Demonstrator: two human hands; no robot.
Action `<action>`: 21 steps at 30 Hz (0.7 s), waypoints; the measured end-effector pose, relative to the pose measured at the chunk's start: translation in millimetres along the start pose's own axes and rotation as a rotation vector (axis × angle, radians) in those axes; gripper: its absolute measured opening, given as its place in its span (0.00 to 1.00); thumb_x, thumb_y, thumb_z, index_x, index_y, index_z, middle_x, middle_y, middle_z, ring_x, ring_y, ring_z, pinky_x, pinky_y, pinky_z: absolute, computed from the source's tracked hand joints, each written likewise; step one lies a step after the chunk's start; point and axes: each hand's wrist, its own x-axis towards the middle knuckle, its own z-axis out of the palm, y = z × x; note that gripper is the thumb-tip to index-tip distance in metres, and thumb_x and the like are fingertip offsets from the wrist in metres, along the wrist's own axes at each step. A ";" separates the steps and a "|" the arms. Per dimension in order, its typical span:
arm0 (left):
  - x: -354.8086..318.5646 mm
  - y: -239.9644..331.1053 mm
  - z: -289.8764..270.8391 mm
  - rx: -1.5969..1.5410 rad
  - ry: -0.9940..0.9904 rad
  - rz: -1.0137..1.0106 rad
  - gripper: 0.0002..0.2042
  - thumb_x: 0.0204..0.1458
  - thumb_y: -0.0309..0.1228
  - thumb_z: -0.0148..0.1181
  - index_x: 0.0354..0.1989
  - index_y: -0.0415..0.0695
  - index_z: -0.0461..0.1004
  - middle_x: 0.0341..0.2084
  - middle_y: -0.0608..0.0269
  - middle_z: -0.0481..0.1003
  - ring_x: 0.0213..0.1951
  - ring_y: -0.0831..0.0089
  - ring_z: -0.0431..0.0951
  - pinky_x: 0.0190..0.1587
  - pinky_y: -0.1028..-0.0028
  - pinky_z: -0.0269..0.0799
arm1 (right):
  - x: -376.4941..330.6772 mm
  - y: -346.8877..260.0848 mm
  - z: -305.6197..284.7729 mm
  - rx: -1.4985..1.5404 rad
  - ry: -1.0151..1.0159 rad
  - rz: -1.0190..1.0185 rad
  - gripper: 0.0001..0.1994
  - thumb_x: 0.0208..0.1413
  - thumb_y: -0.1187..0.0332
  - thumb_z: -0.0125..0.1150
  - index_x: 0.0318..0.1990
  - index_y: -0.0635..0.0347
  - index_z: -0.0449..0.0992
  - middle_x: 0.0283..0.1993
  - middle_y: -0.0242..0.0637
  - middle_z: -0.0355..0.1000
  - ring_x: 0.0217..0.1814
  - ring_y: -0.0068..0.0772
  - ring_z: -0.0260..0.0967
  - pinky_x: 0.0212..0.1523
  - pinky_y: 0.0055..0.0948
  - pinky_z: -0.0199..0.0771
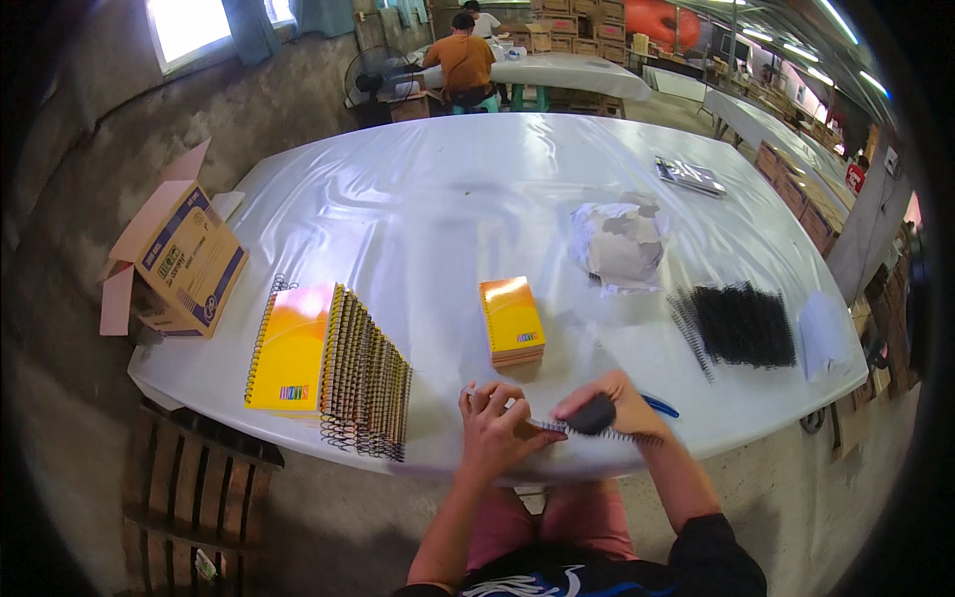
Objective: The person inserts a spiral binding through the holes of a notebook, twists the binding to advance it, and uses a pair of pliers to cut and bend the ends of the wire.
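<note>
While the right hand has its fingers curled closed on a black disc, the left hand sits just beside it, its fingers bent and partly spread. A thin coil runs from the left thumb, beneath the disc, toward the right wrist, along the near edge of the worktop. I cannot tell whether the left fingers grip the coil or only touch it.

Beyond the hands stands a neat stack of small yellow pads. To the left, larger spiral notebooks are piled together, their bindings facing various ways. A heap of black coils lies to the right, and a blue handle shows just beside the right wrist. Farther back are a crumpled wrapper and a flat packet. An open carton stands at the far left.
</note>
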 end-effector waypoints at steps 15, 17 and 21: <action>13.9 -2.1 -4.9 -0.086 0.038 -0.076 0.24 0.14 0.48 0.77 0.16 0.47 0.72 0.53 0.60 0.64 0.54 0.56 0.60 0.54 0.60 0.56 | 8.5 1.9 4.7 -0.212 -0.058 0.020 0.16 0.40 0.82 0.58 0.39 0.61 0.81 0.36 0.36 0.79 0.39 0.20 0.73 0.45 0.24 0.71; 18.1 -4.0 -2.4 -0.093 0.034 -0.087 0.25 0.14 0.48 0.77 0.16 0.45 0.71 0.53 0.58 0.63 0.54 0.55 0.60 0.55 0.59 0.56 | 21.8 6.6 -4.7 -0.338 0.120 0.400 0.15 0.40 0.81 0.59 0.38 0.60 0.81 0.35 0.34 0.79 0.38 0.18 0.72 0.44 0.23 0.71; 14.6 -3.5 4.1 -0.190 0.010 -0.171 0.26 0.14 0.45 0.78 0.17 0.43 0.69 0.51 0.55 0.62 0.53 0.55 0.60 0.55 0.59 0.56 | 13.8 8.9 7.3 -0.218 0.120 -0.075 0.16 0.40 0.81 0.56 0.39 0.56 0.81 0.27 0.30 0.75 0.29 0.14 0.66 0.33 0.19 0.66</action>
